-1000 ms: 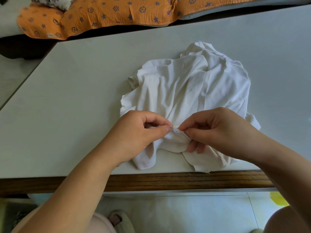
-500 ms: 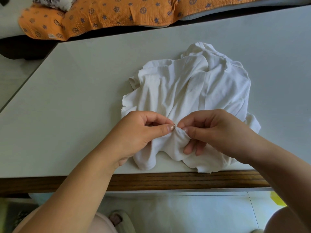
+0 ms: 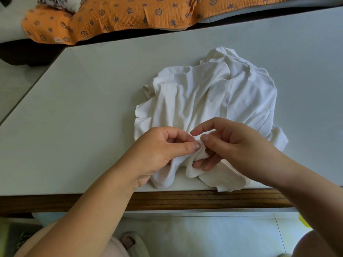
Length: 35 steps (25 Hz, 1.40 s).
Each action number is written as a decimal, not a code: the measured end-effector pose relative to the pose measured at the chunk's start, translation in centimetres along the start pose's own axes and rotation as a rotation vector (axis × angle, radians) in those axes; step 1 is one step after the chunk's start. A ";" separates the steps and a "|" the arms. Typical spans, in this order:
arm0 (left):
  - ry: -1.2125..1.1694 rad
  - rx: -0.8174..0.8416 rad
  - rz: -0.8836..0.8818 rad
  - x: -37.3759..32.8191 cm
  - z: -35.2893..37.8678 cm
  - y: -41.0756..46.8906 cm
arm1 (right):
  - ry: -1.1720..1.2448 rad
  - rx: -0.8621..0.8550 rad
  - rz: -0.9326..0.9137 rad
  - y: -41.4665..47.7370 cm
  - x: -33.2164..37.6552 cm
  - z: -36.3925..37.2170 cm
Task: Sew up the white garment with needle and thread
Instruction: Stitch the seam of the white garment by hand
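Note:
The white garment (image 3: pixel 209 101) lies crumpled on the white table (image 3: pixel 83 127), its hem near the front edge. My left hand (image 3: pixel 161 151) pinches a small fold of the cloth between thumb and forefinger. A thin needle (image 3: pixel 192 138) shows at those fingertips, and I cannot make out any thread. My right hand (image 3: pixel 233 145) meets the same fold from the right, with its thumb on top of the cloth and its lower fingers curled under. Its forefinger is lifted off the fold.
An orange patterned cushion (image 3: pixel 115 17) lies beyond the table's far edge. The near edge is a dark wooden strip (image 3: pixel 185 199). Below it are pale floor tiles, a slipper (image 3: pixel 133 242) and something yellow (image 3: pixel 302 219) at the right.
My right forefinger has lifted away from the pinch it held with the thumb. Both hands stay at the same fold, which is bunched up a little more.

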<state>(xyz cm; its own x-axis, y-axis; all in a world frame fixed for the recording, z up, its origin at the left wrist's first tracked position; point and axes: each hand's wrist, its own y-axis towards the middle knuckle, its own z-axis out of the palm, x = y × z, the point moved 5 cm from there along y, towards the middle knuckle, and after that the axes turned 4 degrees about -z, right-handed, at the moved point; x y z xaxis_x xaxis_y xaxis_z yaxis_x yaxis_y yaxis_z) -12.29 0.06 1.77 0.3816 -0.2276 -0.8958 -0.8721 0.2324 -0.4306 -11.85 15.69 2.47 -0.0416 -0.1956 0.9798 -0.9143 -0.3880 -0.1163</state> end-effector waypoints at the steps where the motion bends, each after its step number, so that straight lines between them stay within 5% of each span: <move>1: 0.006 0.001 0.002 0.0 0.1 0.0 | -0.011 -0.006 -0.011 -0.1 0.1 0.1; 8: 0.043 -0.072 0.010 -0.1 -0.2 0.1 | -0.128 -0.211 -0.084 0.1 0.3 -0.7; 14: 0.051 -0.091 -0.023 -0.1 -0.5 0.0 | 0.582 -0.277 0.014 1.0 0.2 -2.5; 18: 0.069 -0.098 -0.028 -0.2 -0.5 -0.2 | 0.803 -0.274 0.060 1.1 0.0 -3.0; 28: 0.083 -0.125 -0.028 -0.1 -0.9 -0.1 | 0.750 -0.487 -0.111 1.3 -0.3 -5.4; 31: 0.084 -0.130 -0.017 -0.1 -1.0 0.0 | 0.699 -0.397 -0.094 1.0 0.3 -4.4; 35: 0.098 -0.081 0.016 -0.3 -0.8 -0.2 | 0.572 0.036 0.007 -0.4 1.7 -0.1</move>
<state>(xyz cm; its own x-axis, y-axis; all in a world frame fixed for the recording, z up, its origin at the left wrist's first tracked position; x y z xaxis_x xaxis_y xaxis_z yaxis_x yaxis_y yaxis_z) -12.45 -0.65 2.27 0.3390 -0.3169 -0.8858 -0.9013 0.1604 -0.4024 -11.58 15.63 4.18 -0.2682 0.3164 0.9099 -0.8993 -0.4209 -0.1187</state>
